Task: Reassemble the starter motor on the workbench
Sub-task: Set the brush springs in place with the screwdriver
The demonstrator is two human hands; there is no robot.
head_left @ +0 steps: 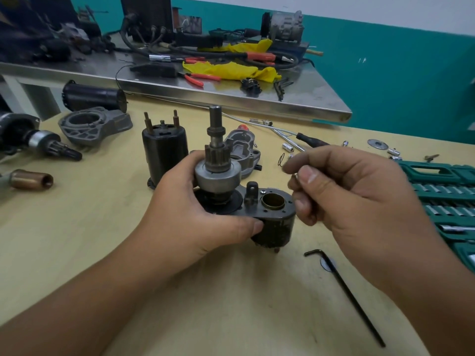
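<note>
My left hand (200, 214) grips the starter motor assembly (272, 217) above the workbench, thumb on its dark plate. The pinion drive (217, 170) with its shaft stands upright out of it, beside a brass bushing hole (273, 200). My right hand (341, 191) hovers just right of the assembly with fingers curled, thumb and forefinger pinching a small metal part (294, 176) that is too blurred to identify. Behind the assembly stand a black cylindrical motor housing (164, 147) and a grey cast nose housing (244, 150).
A long black hex key (344, 291) lies front right. A green socket set case (447, 201) sits at the right edge. Loose sockets (288, 148), a washer (377, 144), a grey end bracket (92, 127) and other starter parts lie on the wooden bench (77, 227). A cluttered steel table (231, 96) stands behind.
</note>
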